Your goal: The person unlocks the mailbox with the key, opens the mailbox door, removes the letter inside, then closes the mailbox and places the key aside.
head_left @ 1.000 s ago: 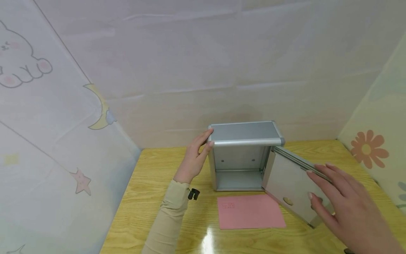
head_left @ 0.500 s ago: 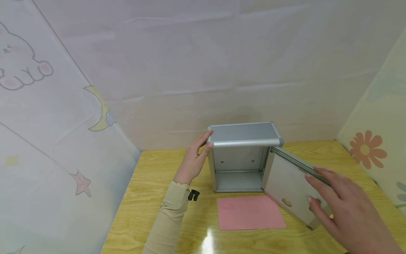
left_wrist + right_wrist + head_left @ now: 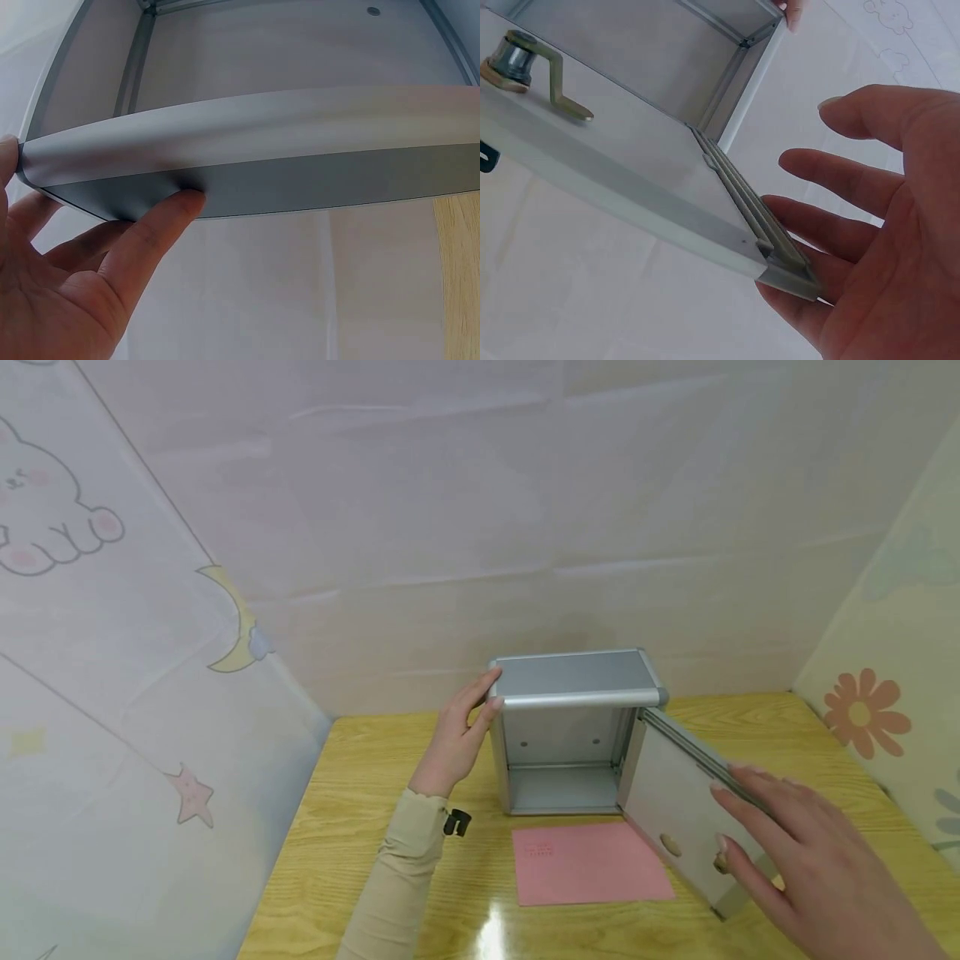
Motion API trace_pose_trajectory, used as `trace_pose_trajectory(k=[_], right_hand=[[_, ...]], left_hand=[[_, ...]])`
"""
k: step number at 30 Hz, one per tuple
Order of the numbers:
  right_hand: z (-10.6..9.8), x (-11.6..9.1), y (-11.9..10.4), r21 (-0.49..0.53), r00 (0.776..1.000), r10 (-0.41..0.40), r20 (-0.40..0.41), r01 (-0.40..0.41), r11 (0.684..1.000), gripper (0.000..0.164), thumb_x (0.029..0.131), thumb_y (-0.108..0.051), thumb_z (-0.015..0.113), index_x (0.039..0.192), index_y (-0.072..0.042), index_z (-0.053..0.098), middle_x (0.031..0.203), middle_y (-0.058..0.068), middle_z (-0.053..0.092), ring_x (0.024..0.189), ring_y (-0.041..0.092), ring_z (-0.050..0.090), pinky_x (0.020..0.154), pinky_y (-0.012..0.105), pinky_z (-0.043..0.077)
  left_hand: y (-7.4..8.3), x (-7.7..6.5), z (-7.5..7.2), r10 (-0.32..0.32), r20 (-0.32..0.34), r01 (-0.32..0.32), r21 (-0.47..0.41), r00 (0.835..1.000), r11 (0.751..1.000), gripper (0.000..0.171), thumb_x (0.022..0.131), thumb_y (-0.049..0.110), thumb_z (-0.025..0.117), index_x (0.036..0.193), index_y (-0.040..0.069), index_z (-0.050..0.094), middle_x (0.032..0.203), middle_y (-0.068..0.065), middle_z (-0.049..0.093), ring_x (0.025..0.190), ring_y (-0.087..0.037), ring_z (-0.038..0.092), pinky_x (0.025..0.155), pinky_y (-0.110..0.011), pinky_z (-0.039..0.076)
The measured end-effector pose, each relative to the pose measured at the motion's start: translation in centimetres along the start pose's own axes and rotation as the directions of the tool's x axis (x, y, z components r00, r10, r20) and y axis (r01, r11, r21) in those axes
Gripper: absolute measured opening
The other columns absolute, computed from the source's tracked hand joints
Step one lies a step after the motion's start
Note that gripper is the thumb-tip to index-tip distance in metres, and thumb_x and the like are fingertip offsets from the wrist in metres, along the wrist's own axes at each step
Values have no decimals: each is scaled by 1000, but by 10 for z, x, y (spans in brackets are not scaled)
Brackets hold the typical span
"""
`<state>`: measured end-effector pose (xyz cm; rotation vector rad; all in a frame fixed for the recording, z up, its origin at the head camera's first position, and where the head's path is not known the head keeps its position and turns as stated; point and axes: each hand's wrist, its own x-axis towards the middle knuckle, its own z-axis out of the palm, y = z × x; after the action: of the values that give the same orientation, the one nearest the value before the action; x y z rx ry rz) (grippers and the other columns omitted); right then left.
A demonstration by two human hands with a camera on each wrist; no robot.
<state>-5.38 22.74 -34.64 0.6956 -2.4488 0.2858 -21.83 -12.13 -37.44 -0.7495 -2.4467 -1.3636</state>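
Note:
A grey metal box (image 3: 577, 672) stands on the table with its front side facing me and its inside visible. My left hand (image 3: 456, 735) grips its upper left corner; in the left wrist view one fingertip presses the grey top panel (image 3: 315, 180). The hinged door (image 3: 671, 793) hangs ajar on the right. At its free edge is my right hand (image 3: 813, 852), fingers extended behind the door and thumb apart from it. In the right wrist view, a cam lock (image 3: 514, 60) with a bent metal tongue sits on the door's inner face.
A pink sheet of paper (image 3: 592, 868) with small red print lies on the wooden table (image 3: 360, 827) before the box, close to the door's lower edge. Behind the table rises a pale cloth backdrop (image 3: 450, 510), with printed cloth on both sides.
The door has swung a little toward the front and left, and my right hand has moved left with it. My left hand keeps its hold on the box corner.

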Motion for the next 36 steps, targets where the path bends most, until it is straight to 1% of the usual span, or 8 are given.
trace_pose_trajectory(k=[3,6,10,16,26,28,33,36], right_hand=[[-2,1,-3,18,1000,-10,-7,11,1000,71,98,-61,30,118,-3,66,123,16,57,107,35,51,114,26,9],[-2,3,-5,38,999,-38,-31,40,999,67,98,-58,33,117,-3,66,121,15,59,106,34,52,112,21,10],[-1,4,-9,54,997,-57,-47,60,997,66,98,-58,34,115,-4,67,119,13,61,105,32,54,111,19,11],[-1,4,-12,60,996,-75,-38,77,995,65,98,-59,34,117,-5,67,121,13,61,104,31,54,112,22,12],[-3,8,-18,80,994,-101,-33,103,991,58,97,-54,40,119,-7,66,124,11,60,109,28,52,113,25,16],[-3,9,-19,89,993,-113,-43,116,989,57,97,-54,41,119,-7,66,124,12,60,110,28,52,113,26,17],[0,11,-21,113,989,-138,-59,144,983,56,97,-54,43,120,-8,66,123,13,60,113,23,51,113,27,18],[0,12,-23,126,990,-135,-47,139,982,57,96,-55,46,121,-9,65,124,12,60,116,20,50,113,26,18]], left_hand=[[0,0,1,0,-2,0,-1,1000,1000,50,102,43,42,149,28,36,149,3,36,133,-17,38,106,-41,34],[0,0,1,-3,-3,3,-3,1000,1000,50,102,43,42,149,28,36,149,4,36,133,-17,38,106,-41,34],[0,0,1,-8,0,8,-3,1000,1000,50,102,43,42,149,29,36,150,5,35,132,-16,38,106,-40,34],[1,0,0,-1,-5,1,2,1000,1000,50,102,42,42,149,27,36,149,4,35,133,-16,38,107,-40,34],[0,0,1,-1,-7,2,1,1000,1000,50,102,42,42,149,28,36,150,5,35,133,-15,36,107,-39,33],[0,0,1,2,-7,-2,-1,1000,1000,50,102,42,42,149,28,36,150,4,35,133,-15,37,107,-40,33],[0,0,1,5,-7,-5,-2,1000,1000,50,102,42,42,149,28,36,150,5,35,133,-15,36,107,-39,33],[0,0,1,5,-7,-5,1,1000,1000,50,102,42,42,149,28,36,150,5,35,134,-15,36,107,-39,33]])
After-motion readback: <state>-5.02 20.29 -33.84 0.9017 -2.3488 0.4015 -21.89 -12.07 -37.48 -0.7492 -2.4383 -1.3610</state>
